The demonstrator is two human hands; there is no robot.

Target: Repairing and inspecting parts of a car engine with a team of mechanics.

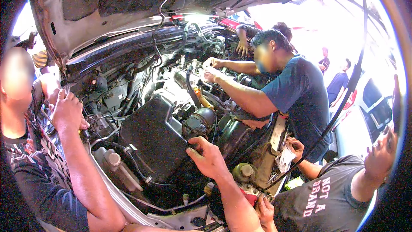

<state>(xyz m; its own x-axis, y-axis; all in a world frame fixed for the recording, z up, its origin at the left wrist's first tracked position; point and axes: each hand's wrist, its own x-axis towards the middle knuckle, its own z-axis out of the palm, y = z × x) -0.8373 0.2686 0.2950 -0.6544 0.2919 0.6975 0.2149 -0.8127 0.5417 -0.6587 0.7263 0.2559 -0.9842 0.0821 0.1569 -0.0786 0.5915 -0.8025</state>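
Observation:
A large black plastic cover [148, 139] stands tilted at the front of the engine bay. My right hand [208, 157] reaches up from the lower edge, its thumb and bent fingers closed at the cover's right corner. Just beyond my fingers is a round black air duct [204, 118]. My left hand does not show in the picture. At the left, another person's hand [68, 109] is raised beside the bay. Below and right of my wrist, a further hand [266, 210], apparently a co-worker's, is at a red object [249, 197] that is partly hidden.
A raised hood [141, 0] hangs over the bay. A co-worker in a dark blue shirt [296, 90] leans in from the right, both hands on the engine [184, 77]. Another in grey [330, 189] holds a whitish wrapper [285, 159]. A pale reservoir [113, 159] sits front left.

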